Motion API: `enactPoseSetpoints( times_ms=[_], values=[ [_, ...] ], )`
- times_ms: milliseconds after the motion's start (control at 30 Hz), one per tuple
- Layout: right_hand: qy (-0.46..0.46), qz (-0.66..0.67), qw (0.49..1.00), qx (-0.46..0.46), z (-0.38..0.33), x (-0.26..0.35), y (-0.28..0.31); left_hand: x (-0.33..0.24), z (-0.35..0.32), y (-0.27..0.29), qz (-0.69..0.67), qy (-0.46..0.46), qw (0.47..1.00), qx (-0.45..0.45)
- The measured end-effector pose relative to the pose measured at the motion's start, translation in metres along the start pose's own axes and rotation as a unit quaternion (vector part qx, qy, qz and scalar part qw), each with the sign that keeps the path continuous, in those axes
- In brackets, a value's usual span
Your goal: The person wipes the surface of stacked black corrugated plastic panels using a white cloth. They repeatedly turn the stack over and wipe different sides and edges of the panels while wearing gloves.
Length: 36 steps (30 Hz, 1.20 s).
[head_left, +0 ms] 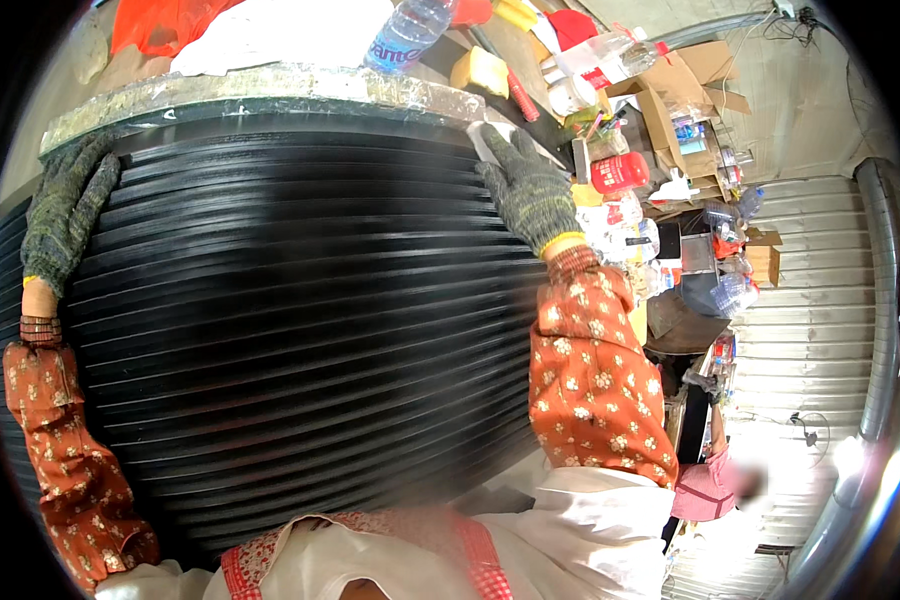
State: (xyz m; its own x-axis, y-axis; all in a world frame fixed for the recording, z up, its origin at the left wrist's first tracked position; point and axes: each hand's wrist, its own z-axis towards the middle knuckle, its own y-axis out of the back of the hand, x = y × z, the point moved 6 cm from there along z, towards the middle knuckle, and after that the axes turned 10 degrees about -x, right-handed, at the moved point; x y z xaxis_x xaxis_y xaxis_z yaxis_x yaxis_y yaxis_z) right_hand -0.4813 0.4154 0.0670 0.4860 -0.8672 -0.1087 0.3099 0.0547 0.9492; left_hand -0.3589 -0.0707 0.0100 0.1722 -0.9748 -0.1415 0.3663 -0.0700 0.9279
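A wide black surface of parallel ridges or strips (310,300) stretches from just in front of my body to a paint-marked pale board edge (270,92) at the far side. My left hand (65,210), in a grey-green knitted glove, lies on its far left part with the fingers stretched forward and the tips near the board edge. At the far right, my right hand (528,190) wears the same kind of glove and rests flat with its fingers apart. Neither hand shows anything held. Orange flowered sleeves cover both forearms.
Beyond the board edge stand a clear plastic bottle (408,35), a yellow sponge-like block (480,72) and white sheeting (280,35). To the right are a red container (620,173), cardboard boxes (685,90) and cluttered bottles. Another person in pink (705,488) is at the lower right.
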Motion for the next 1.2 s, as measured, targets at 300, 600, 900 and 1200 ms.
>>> enactPoseSetpoints(
  times_ms=[300, 600, 900, 1200],
  values=[
    [-0.083, -0.032, 0.986, 0.144, -0.305, 0.046, 0.096, 0.010, 0.002, -0.031, 0.011, -0.030, 0.999, 0.015],
    [-0.159, 0.024, 0.985, 0.056, -0.288, 0.054, 0.123, 0.009, -0.003, 0.000, 0.077, 0.029, 0.996, 0.027],
    [0.072, -0.032, 0.996, -0.031, 0.005, 0.054, 0.009, -0.012, -0.002, 0.007, 0.053, 0.026, 0.998, 0.029],
    [0.038, 0.005, 0.994, 0.100, -0.193, 0.078, 0.065, -0.007, -0.004, -0.001, 0.076, 0.019, 0.997, 0.019]
  ],
)
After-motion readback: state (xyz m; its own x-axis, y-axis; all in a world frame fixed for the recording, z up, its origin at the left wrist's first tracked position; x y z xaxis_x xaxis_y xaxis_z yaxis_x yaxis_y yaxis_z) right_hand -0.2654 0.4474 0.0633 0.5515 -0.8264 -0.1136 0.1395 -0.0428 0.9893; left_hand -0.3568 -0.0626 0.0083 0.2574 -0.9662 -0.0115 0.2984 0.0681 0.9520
